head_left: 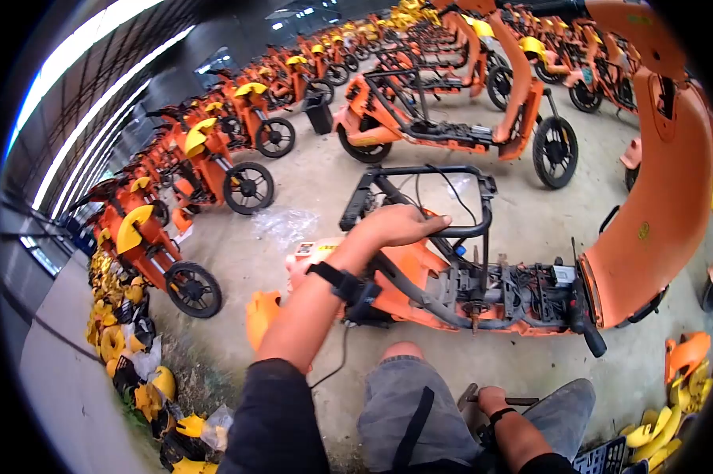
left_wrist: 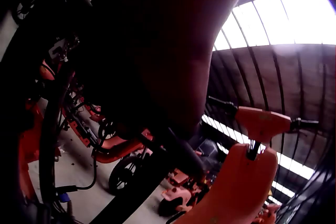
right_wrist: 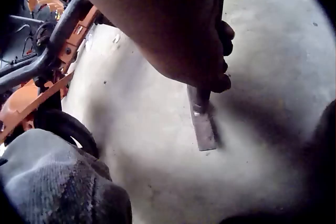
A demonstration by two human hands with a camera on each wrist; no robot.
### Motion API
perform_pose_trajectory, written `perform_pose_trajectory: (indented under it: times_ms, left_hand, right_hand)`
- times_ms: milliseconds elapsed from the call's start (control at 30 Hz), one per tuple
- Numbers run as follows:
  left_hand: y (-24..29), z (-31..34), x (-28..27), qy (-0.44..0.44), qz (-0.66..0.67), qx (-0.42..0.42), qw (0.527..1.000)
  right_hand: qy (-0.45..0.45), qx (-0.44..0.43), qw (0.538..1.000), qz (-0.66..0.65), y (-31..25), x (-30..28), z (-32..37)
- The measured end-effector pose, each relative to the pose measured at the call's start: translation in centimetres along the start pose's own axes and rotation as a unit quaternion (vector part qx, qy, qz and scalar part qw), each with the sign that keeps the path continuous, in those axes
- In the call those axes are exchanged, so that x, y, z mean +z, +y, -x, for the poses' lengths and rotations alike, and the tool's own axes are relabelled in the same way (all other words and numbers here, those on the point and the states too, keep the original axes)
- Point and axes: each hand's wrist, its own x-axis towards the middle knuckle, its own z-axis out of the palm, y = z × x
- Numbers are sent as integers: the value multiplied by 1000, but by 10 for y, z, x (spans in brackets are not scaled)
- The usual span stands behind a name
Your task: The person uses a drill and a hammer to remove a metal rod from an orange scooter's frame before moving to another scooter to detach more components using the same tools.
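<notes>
My left hand point(head_left: 400, 227) lies over the black tubular rear frame point(head_left: 483, 207) of a partly stripped orange scooter, its thumb side along the near bar. Most of its fingers are hidden, and the left wrist view is very dark there. Low between my knees, my right hand point(head_left: 492, 399) grips the handle of a hammer point(head_left: 522, 401). A flat metal head point(right_wrist: 203, 129) sticks out below that hand in the right wrist view, over the concrete floor. Cables and electrical parts point(head_left: 522, 284) lie exposed along the scooter's low middle, beside the tall orange front panel point(head_left: 649, 245).
Another stripped orange scooter point(head_left: 443, 126) stands just beyond, with rows of scooters behind. Yellow and black parts point(head_left: 139, 355) are heaped along the left wall. Clear plastic film point(head_left: 285, 225) lies on the floor. More yellow parts point(head_left: 660, 434) and a black crate point(head_left: 601, 458) are at right front.
</notes>
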Motion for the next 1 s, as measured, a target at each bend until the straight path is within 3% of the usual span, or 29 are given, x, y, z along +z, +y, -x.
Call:
perform_pose_trajectory:
  times_ms: [133,167,300,333,367,433,600,667,700,767,800,833,900,933,967,1000]
  left_hand:
    - [8,4,-19,-101,-21,65,992]
    - [2,1,-16,-108,32,128,985]
    - [1,-10,-18,-156,-1,118,981]
    - [-6,-13,-13,-131,24,163,978]
    - [-11,-16,-9,-146,35,154,977]
    - [-19,-19,-7,-89,15,239,967]
    - [-26,-25,-6,-136,82,227,961]
    - [-27,-24,-7,-135,84,227,961]
    - [-26,-25,-9,-139,81,218,963]
    - [-26,-27,-11,-139,76,191,969]
    - [-27,-25,-10,-153,71,175,970]
    - [-27,-22,-10,-157,70,173,970]
    - [-27,-24,-10,-170,75,134,973]
    - [-28,-26,-10,-171,47,149,973]
    - [-26,-26,-11,-165,58,157,972]
    - [-25,-25,-14,-162,33,150,975]
  right_hand:
    - [-52,9,998,-33,2,3,4]
    - [-71,14,997,-38,4,-2,8]
    - [-119,14,991,-62,19,-13,9]
    - [-124,9,990,-73,21,-13,12]
    - [-132,2,988,-82,23,-11,16]
    - [-208,15,966,-152,32,-9,18]
    - [-294,81,893,-330,30,-72,67]
    - [-366,105,790,-481,28,-58,69]
    - [-368,104,790,-478,25,-58,80]
    - [-329,167,715,-594,26,-70,92]
    - [-330,189,706,-597,24,-78,100]
    - [-333,188,704,-599,16,-81,108]
    - [-314,188,742,-562,18,-85,116]
    - [-294,158,807,-487,21,-97,130]
    - [-281,142,833,-455,24,-115,149]
    - [-274,152,828,-466,25,-139,165]
